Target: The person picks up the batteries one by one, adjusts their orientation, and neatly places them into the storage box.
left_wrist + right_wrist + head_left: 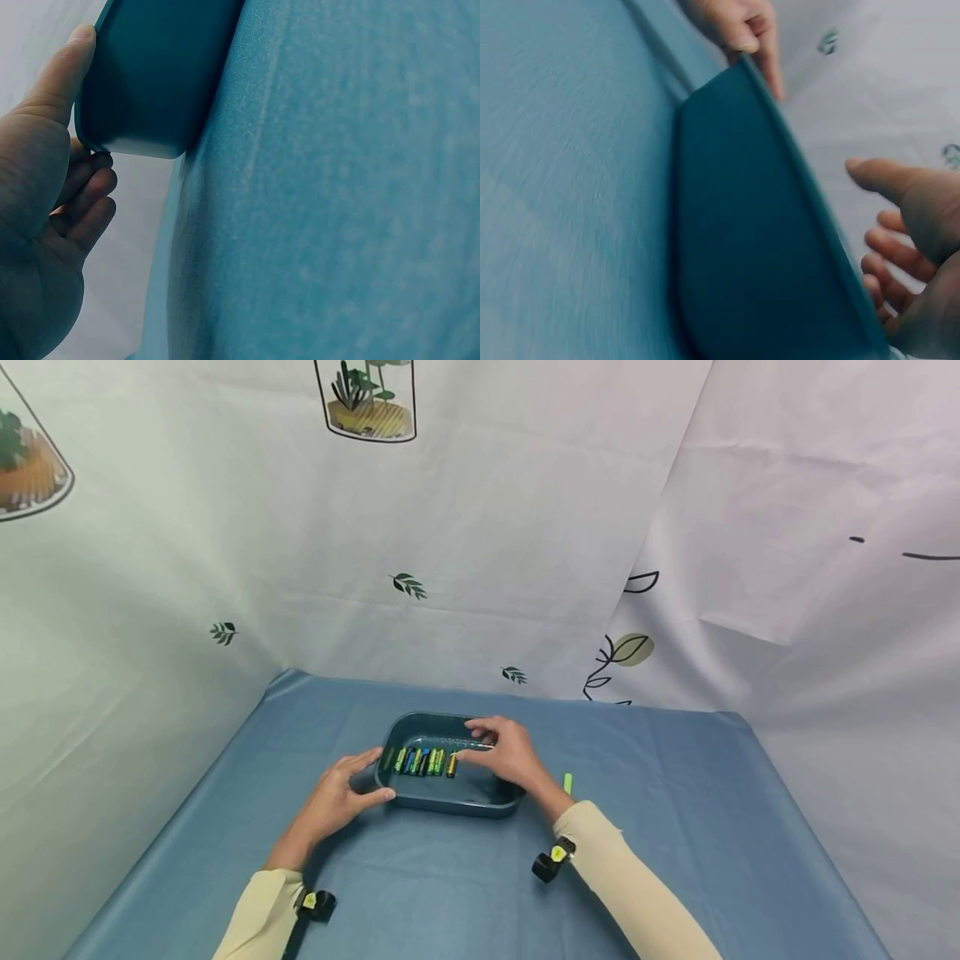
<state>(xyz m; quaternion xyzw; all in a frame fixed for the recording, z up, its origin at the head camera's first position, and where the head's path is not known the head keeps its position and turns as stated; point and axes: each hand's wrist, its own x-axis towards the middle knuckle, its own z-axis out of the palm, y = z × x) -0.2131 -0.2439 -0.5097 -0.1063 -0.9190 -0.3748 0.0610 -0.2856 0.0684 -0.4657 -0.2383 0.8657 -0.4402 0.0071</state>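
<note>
A dark teal tray (453, 806) stands on the blue cloth, with a row of small batteries (420, 762) in green, blue and black lying side by side in its left half. My left hand (339, 793) holds the tray's left end, the thumb on the front rim and the fingers at the side; in the left wrist view the thumb presses the tray's edge (161, 82). Over the tray's right half hovers my right hand (510, 752), thumb and fingers apart with nothing seen between them. Its thumb is close to the rightmost battery (452, 766), which has a yellow-orange body.
A bright green stick-like thing (567, 783) lies on the cloth right of the tray, partly hidden by the right forearm. Blue cloth (450, 893) covers the table. White printed fabric (480, 527) hangs behind and at both sides.
</note>
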